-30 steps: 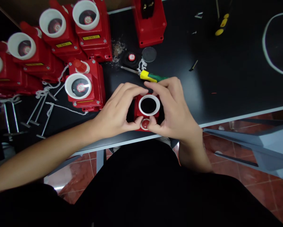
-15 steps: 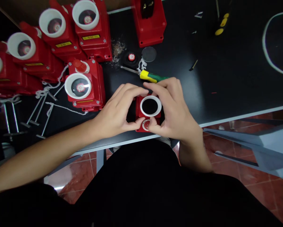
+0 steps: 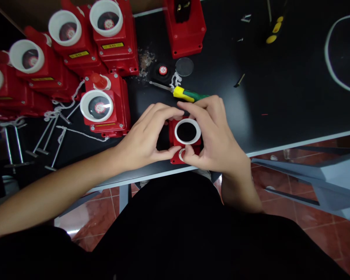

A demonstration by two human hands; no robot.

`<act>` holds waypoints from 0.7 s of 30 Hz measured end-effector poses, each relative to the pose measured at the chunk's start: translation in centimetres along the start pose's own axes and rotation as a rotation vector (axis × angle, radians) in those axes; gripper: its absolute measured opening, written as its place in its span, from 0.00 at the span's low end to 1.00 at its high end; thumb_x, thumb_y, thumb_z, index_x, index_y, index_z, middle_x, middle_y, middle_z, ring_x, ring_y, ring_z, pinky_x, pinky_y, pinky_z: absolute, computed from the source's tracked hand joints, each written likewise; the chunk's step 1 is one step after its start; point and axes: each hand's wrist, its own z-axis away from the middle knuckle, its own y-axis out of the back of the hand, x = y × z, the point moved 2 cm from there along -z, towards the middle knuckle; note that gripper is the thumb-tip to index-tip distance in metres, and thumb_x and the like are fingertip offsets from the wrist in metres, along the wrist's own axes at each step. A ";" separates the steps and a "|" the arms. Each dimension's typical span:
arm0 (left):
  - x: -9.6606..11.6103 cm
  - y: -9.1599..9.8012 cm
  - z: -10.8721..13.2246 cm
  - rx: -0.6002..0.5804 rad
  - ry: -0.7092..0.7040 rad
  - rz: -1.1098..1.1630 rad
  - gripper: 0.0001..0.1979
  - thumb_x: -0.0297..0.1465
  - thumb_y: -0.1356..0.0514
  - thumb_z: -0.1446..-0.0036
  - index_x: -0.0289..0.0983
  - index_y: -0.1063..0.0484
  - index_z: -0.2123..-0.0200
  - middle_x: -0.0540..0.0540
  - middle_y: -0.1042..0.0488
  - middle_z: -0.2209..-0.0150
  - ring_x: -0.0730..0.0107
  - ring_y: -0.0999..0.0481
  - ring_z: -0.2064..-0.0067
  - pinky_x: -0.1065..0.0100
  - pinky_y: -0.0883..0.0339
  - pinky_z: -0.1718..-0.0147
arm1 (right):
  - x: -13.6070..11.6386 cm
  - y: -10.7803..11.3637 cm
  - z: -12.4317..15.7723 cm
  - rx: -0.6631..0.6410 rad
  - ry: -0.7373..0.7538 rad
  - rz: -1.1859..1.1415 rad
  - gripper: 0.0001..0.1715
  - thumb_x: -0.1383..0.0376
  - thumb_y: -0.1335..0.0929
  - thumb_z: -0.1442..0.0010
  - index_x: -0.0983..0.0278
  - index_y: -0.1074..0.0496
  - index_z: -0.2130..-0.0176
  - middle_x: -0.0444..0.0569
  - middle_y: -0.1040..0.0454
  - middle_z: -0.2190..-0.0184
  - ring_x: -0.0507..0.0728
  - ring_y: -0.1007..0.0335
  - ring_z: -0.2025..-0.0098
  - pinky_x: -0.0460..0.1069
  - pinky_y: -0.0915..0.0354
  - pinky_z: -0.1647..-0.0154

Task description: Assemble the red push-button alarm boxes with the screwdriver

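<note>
Red plastic between two bare hands: a small box cover [image 3: 172,134] near the front edge of a black table [image 3: 280,85], straight ahead of a dark-clothed body. On top of the cover, a white ring [image 3: 176,131] around a black opening; on the near side, a smaller white collar [image 3: 181,155], partly hidden by a thumb. Left hand [image 3: 148,132] curved round the left side, grasping the cover, fingertips at the far edge and thumb at the near end. Right hand [image 3: 218,136] arched in mirror fashion on the other side, also grasping the cover, thumb over the smaller collar. Impossible to tell, from above, whether resting on the table or slightly lifted.

Just beyond the hands, a yellow and green screwdriver [image 3: 183,93], with handle end tucked behind the right hand. Close to its shaft, some white string [image 3: 176,79], a clear disc [image 3: 184,67], a dark round piece with a red and white badge [image 3: 163,70] and scattered crumbs [image 3: 146,60]. Farther back, a red box [image 3: 189,39] with black and brass parts inside.

To the left, a finished-looking red unit [image 3: 120,105] with a white ring and a red knob; behind it, a row of similar units [image 3: 116,35]. Below these, thin metal T-bars [image 3: 58,147] tied with string. To the right, a yellow and black screwdriver [image 3: 277,27], a dark pin [image 3: 239,81] and a white loop [image 3: 326,52].
</note>
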 end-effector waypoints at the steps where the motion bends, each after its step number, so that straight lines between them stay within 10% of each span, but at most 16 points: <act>1: 0.0 0.0 0.0 0.004 -0.002 0.004 0.36 0.39 0.24 0.28 0.44 0.35 0.25 0.38 0.20 0.36 0.47 0.16 0.40 0.44 0.16 0.40 | 0.0 0.1 0.0 -0.005 -0.005 0.002 0.52 0.60 0.28 0.38 0.58 0.39 0.20 0.59 0.32 0.40 0.71 0.31 0.40 0.76 0.28 0.32; 21: 0.0 0.0 0.0 0.022 -0.002 0.002 0.37 0.36 0.24 0.29 0.43 0.36 0.25 0.37 0.20 0.36 0.46 0.16 0.40 0.43 0.15 0.40 | 0.3 0.2 0.1 -0.062 -0.006 -0.022 0.55 0.65 0.31 0.43 0.57 0.42 0.20 0.60 0.32 0.38 0.73 0.30 0.35 0.77 0.28 0.31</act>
